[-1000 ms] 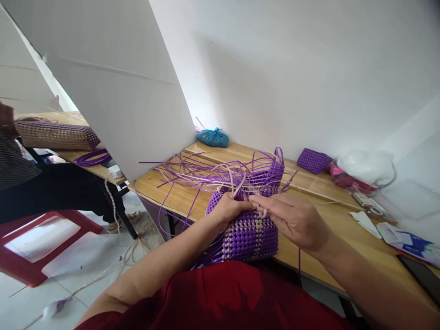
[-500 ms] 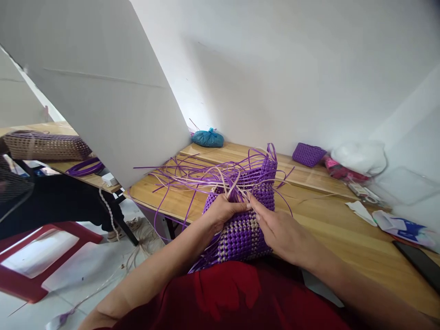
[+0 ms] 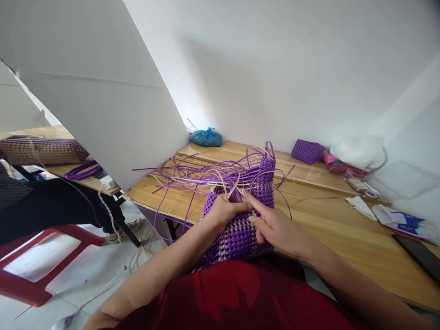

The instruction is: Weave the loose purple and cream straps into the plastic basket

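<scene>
A half-woven basket point(image 3: 237, 238) of purple and beige plastic strips leans between my lap and the table edge. Long loose purple and beige strips point(image 3: 192, 176) fan out from its upper edge, mostly to the left. My left hand point(image 3: 225, 211) is closed on the woven rim, thumb pressed on top and fingers hidden behind it. Just right of it, my right hand point(image 3: 271, 224) works a narrow beige strip point(image 3: 245, 196), its index finger stretched toward my left thumb and its thumb lower against the weave. The exact grip on the strip is partly hidden.
On the wooden table point(image 3: 319, 229) lie a blue tied bag point(image 3: 206, 137), a purple woven piece point(image 3: 307, 151), a white bag point(image 3: 359, 152), tissue point(image 3: 360, 208) and a black phone point(image 3: 417, 259). Left of the white partition point(image 3: 99, 91), a person sits near a red stool point(image 3: 79, 238).
My right thumb has moved down and apart from the index finger, and the right fingers have curled more. My left hand keeps its place on the rim. The view has shifted slightly.
</scene>
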A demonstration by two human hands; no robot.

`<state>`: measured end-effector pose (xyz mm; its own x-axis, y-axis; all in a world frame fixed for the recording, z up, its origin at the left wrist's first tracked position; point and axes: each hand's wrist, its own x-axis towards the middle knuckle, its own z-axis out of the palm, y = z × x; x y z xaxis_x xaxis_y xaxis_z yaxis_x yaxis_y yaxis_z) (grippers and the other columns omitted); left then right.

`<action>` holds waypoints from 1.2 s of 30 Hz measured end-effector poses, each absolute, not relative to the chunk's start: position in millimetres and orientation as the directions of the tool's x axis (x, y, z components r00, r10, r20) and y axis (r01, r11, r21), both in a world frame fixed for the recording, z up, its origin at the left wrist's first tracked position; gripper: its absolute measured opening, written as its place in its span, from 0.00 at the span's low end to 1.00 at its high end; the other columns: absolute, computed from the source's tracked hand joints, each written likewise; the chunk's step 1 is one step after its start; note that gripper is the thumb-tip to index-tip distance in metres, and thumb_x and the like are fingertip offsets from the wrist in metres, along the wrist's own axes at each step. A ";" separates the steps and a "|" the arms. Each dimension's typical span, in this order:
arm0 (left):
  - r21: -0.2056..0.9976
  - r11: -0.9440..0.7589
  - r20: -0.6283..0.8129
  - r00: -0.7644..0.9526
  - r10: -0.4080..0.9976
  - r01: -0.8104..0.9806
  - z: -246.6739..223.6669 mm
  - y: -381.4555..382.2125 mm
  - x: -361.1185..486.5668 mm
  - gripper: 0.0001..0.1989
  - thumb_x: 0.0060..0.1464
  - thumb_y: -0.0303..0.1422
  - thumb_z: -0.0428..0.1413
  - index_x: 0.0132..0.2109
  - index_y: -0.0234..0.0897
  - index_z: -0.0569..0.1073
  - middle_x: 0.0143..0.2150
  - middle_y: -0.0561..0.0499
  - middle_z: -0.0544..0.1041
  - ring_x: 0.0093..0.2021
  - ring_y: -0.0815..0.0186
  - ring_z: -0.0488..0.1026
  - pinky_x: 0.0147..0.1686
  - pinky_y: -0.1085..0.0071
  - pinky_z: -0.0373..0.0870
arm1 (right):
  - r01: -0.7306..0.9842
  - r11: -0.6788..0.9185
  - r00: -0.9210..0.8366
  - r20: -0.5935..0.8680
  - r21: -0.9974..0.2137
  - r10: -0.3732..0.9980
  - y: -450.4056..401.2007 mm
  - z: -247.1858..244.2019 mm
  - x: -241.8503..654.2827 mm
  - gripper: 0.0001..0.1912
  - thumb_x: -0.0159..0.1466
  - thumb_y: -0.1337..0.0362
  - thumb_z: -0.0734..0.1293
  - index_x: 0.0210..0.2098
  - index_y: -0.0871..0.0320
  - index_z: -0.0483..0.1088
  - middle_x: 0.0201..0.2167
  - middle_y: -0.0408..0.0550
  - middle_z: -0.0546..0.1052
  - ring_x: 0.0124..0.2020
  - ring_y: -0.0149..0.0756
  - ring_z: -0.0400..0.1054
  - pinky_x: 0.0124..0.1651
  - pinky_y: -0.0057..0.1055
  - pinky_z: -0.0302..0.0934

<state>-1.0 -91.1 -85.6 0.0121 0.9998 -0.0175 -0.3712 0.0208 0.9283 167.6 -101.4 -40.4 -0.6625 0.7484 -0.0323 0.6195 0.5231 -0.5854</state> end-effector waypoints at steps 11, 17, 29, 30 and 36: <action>0.930 -0.023 0.002 -0.059 0.998 -0.367 -82.4 -94.6 5.8 0.10 0.33 0.29 0.68 0.23 0.34 0.74 0.24 0.53 0.74 0.26 0.69 0.69 0.33 0.69 0.67 | 0.895 0.399 -0.384 0.112 -0.197 0.917 -132.5 -96.9 284.5 0.16 0.70 0.57 0.50 0.36 0.53 0.65 0.31 0.51 0.78 0.33 0.45 0.74 0.32 0.36 0.60; 0.938 0.030 -0.058 -0.072 0.996 -0.345 -87.2 -89.7 4.7 0.11 0.32 0.30 0.69 0.24 0.34 0.75 0.24 0.52 0.75 0.25 0.68 0.70 0.32 0.68 0.67 | 0.961 0.239 -0.273 -0.331 -0.141 0.903 -140.5 -141.5 357.6 0.08 0.59 0.60 0.63 0.24 0.52 0.69 0.27 0.53 0.79 0.30 0.51 0.73 0.33 0.41 0.60; 0.931 0.051 -0.070 -0.041 0.997 -0.361 -86.7 -92.9 1.0 0.13 0.31 0.31 0.70 0.26 0.34 0.75 0.26 0.52 0.75 0.27 0.68 0.70 0.34 0.68 0.68 | 0.688 0.570 -0.607 0.074 -0.450 0.791 -123.6 -63.5 196.3 0.16 0.69 0.58 0.58 0.29 0.57 0.67 0.25 0.43 0.73 0.27 0.32 0.65 0.32 0.27 0.54; 0.935 0.046 -0.070 -0.054 0.996 -0.352 -86.4 -93.1 0.7 0.13 0.31 0.32 0.70 0.26 0.34 0.75 0.25 0.52 0.75 0.26 0.68 0.70 0.33 0.69 0.67 | 0.674 0.599 -0.638 0.068 -0.433 0.767 -123.8 -66.7 194.2 0.15 0.69 0.60 0.58 0.28 0.58 0.66 0.25 0.43 0.73 0.27 0.31 0.64 0.31 0.27 0.53; 0.955 0.018 -0.053 -0.110 0.993 -0.297 -85.5 -94.2 3.5 0.13 0.32 0.32 0.70 0.25 0.34 0.75 0.24 0.53 0.73 0.25 0.70 0.67 0.31 0.70 0.64 | 0.559 0.764 -0.819 -0.071 -0.323 0.569 -130.7 -64.8 202.4 0.12 0.67 0.66 0.59 0.27 0.58 0.65 0.27 0.43 0.72 0.28 0.30 0.64 0.32 0.26 0.53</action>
